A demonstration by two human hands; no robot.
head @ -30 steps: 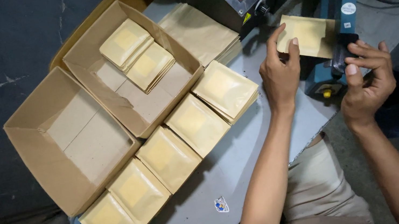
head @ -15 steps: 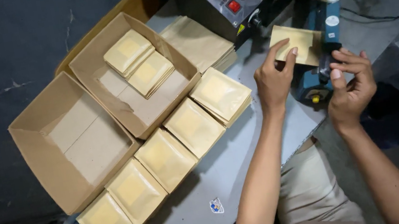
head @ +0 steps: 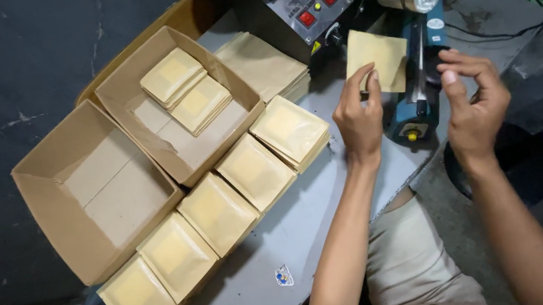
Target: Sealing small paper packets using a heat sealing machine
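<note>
Near the bench's far right edge, left hand [head: 357,117] pinches the light, floppy tan paper pouch [head: 378,60] by its lower-left corner, while right hand [head: 475,103] hovers loosely curled, empty.

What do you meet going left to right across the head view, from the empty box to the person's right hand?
Empty cardboard box → cardboard box holding packets → stack of flat pouches → left hand, fingers holding a tan pouch → blue sealer → right hand.
</note>
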